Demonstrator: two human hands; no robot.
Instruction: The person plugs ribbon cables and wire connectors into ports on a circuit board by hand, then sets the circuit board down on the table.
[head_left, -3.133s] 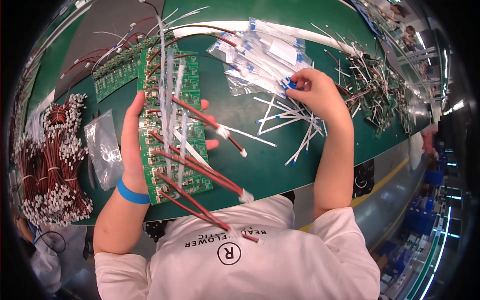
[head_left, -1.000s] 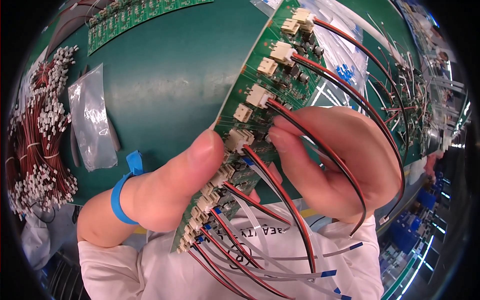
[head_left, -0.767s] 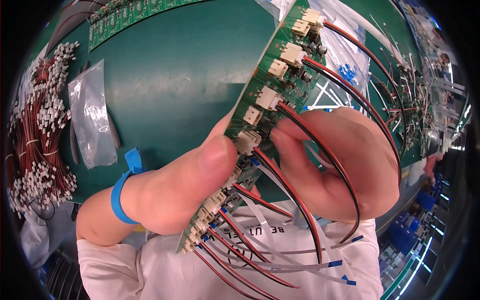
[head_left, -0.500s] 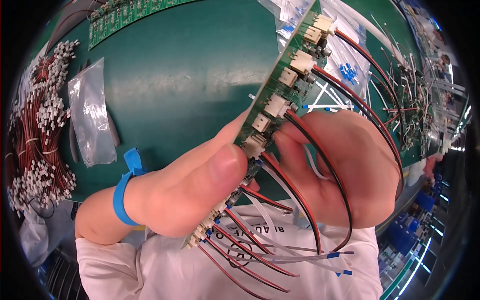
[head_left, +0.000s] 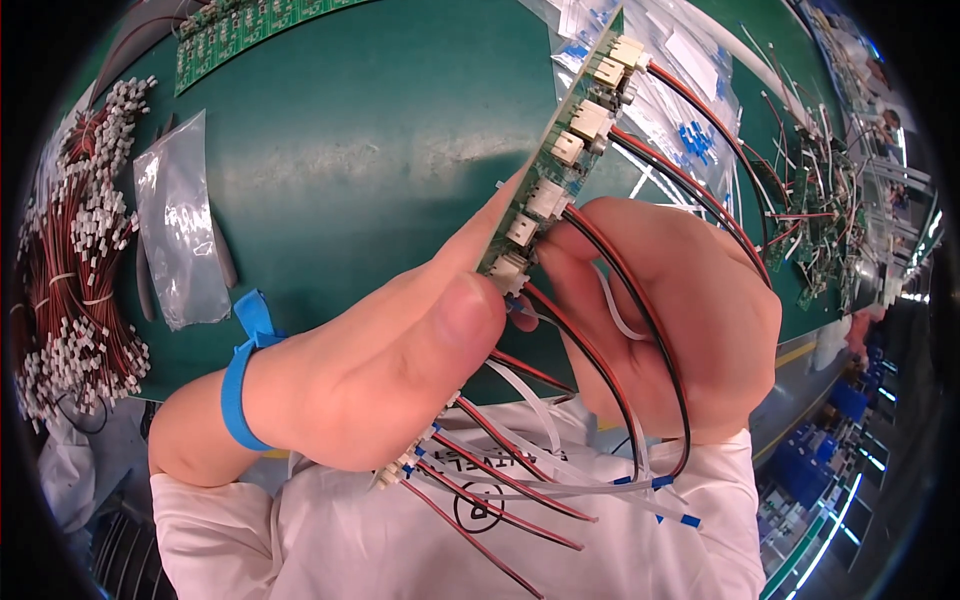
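A long narrow green circuit board (head_left: 551, 172) is tilted up in front of me, lined with cream connectors (head_left: 547, 197). My left hand (head_left: 390, 365), wearing a blue wrist strap (head_left: 240, 392), grips it with the thumb across its component side. Red-and-black wires (head_left: 640, 278) hang from several of the connectors, along with white flat ribbon cables (head_left: 535, 405) with blue ends. My right hand (head_left: 690, 320) is closed in a pinch against the board's edge, beside a middle connector. A white flat cable (head_left: 617, 308) curves out from between its fingers; its tip is hidden.
Bundled wires with white plugs (head_left: 80, 270) lie at the left beside a clear plastic bag (head_left: 183, 225). Another green board panel (head_left: 240, 45) is at the far left. Bags of white flat cables (head_left: 690, 60) and a heap of wired boards (head_left: 820, 220) occupy the right side.
The board and its hanging wires have shifted slightly left. My right hand has moved a little left and up with it, still pinching, and my left thumb sits slightly higher.
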